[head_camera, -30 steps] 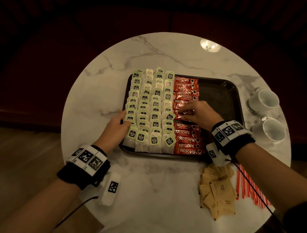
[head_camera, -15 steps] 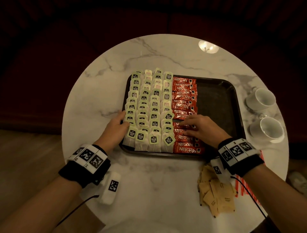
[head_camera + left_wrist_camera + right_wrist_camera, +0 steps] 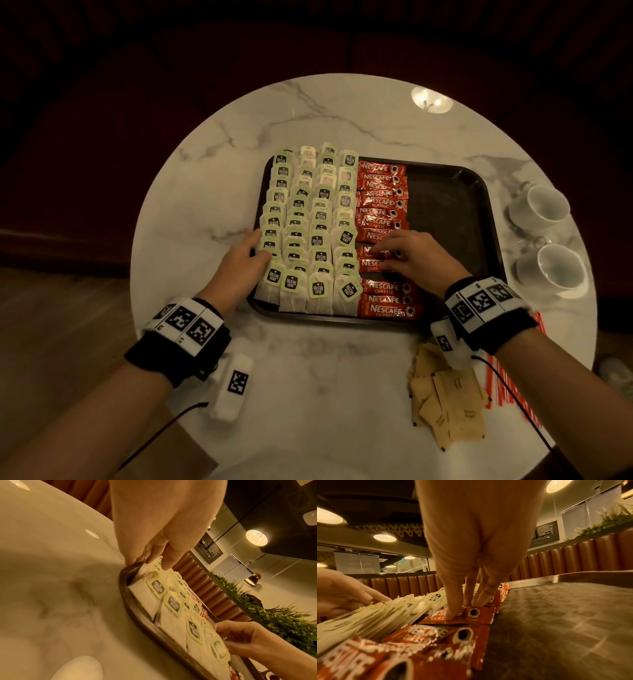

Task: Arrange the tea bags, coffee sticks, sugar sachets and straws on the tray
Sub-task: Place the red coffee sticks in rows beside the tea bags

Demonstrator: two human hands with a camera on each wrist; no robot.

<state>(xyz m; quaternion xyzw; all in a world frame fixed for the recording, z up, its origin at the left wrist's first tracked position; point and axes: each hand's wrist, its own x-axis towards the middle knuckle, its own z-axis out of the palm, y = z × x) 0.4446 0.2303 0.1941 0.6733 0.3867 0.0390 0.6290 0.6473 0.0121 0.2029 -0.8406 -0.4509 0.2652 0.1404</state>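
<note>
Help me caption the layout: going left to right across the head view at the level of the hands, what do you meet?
Bare marble table → left hand at the tray's left edge → tea bags → coffee sticks → right hand → bare tray floor → white cups.

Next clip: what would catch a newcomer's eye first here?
The dark tray, its left half packed with rows of green-tagged tea bags beside a column of red coffee sticks. The right hand presses on a stick mid-column; sugar sachets wait on the marble table.
</note>
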